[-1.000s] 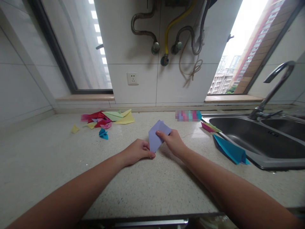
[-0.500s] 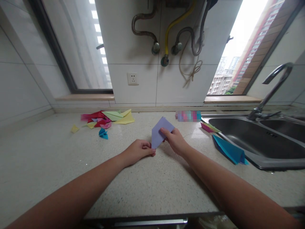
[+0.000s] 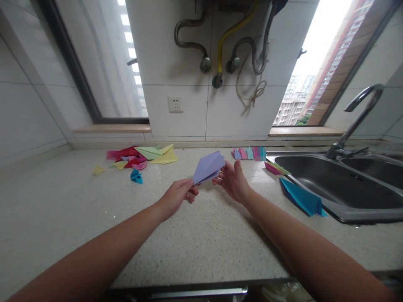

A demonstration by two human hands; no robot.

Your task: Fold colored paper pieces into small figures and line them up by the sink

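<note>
A folded sheet of lilac paper (image 3: 208, 167) is held above the countertop (image 3: 189, 251), its pointed end toward me and its layers slightly parted along the lower right edge. My left hand (image 3: 178, 197) pinches the point between thumb and fingers. Beside the wider far end is my right hand (image 3: 233, 180), thumb raised and fingers apart. The fingertips come close to the paper's right edge; whether they touch it I cannot tell.
Back left lies a heap of folded papers (image 3: 141, 156), with a small blue paper piece (image 3: 136, 176) and a yellow scrap (image 3: 98, 170) nearby. Small folded papers (image 3: 244, 153) line the back wall. A blue folded paper (image 3: 302, 197) lies beside the steel sink (image 3: 343, 216) and faucet (image 3: 362, 113).
My right hand has let go of the lilac paper and opened beside it. The left hand now grips its point, and the paper has tilted over to the right, its layers parting.
</note>
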